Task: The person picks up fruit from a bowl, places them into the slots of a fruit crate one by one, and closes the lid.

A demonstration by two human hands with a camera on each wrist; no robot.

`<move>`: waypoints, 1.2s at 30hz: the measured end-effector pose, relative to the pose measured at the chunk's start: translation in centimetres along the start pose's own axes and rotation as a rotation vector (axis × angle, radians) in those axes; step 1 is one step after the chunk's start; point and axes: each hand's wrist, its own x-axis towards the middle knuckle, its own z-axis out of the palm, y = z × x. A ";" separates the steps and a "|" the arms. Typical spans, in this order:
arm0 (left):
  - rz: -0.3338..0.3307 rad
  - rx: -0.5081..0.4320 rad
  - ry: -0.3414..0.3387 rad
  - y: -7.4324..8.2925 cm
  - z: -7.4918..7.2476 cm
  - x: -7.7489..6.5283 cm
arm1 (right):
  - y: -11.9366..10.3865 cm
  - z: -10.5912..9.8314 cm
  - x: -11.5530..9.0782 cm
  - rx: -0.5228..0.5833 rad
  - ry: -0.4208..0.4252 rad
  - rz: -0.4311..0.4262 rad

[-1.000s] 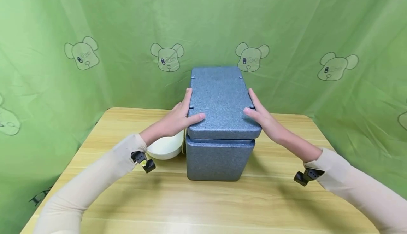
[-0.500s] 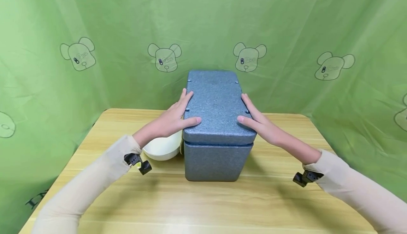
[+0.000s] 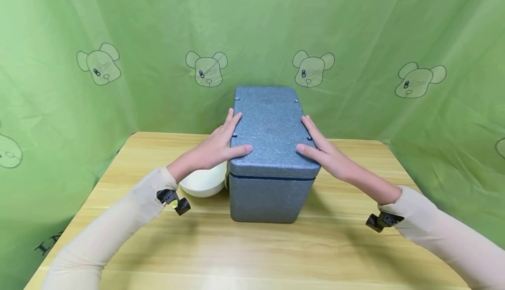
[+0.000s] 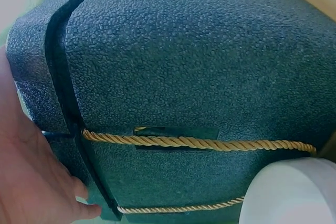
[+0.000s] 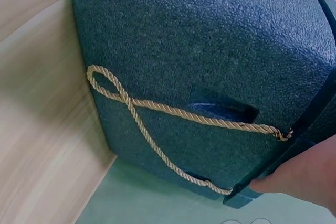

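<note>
A blue-grey foam box point(image 3: 266, 200) stands on the table, its matching lid point(image 3: 270, 125) on top. A dark seam shows between lid and box in all views. My left hand point(image 3: 213, 147) lies along the lid's left edge, thumb on the top face and fingers straight. On the opposite edge, my right hand point(image 3: 329, 156) rests the same way, its thumb near the front corner. Gold rope point(image 4: 210, 144) runs along the box's left side across a recess; another gold rope point(image 5: 178, 113) hangs in a loop on the right side.
Close to the box's left side sits a white bowl point(image 3: 205, 182), partly behind my left wrist. The wooden table point(image 3: 252, 259) ends at its back edge near a green curtain point(image 3: 260, 18) printed with mouse heads.
The lid has come down onto the box and its front edge has levelled, narrowing the gap. Both hands have moved down with it, thumbs still on top. The bowl stays put.
</note>
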 end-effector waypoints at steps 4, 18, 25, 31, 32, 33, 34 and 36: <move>0.010 0.005 -0.005 -0.3 -0.4 0.3 | 0.1 0.4 0.4 0.016 0.024 -0.004; 0.005 0.046 -0.045 -0.4 -1.4 0.7 | 0.4 0.1 0.9 -0.005 0.020 -0.039; 0.033 0.089 -0.055 -0.1 -1.2 0.2 | 0.6 -0.2 0.0 -0.165 -0.037 -0.132; 0.045 0.140 -0.039 0.4 -0.8 -0.1 | 1.1 0.2 -0.6 -0.215 -0.001 -0.188; 0.047 0.151 -0.038 0.5 -0.7 -0.1 | 1.2 0.2 -0.6 -0.225 0.006 -0.194; 0.050 0.163 -0.036 0.5 -0.7 -0.1 | 1.2 0.2 -0.7 -0.237 0.011 -0.205; 0.055 0.175 -0.035 0.5 -0.7 -0.1 | 1.3 0.2 -0.8 -0.248 0.019 -0.211; 0.064 0.197 -0.029 0.6 -0.6 -0.1 | 1.4 0.3 -0.9 -0.277 0.032 -0.231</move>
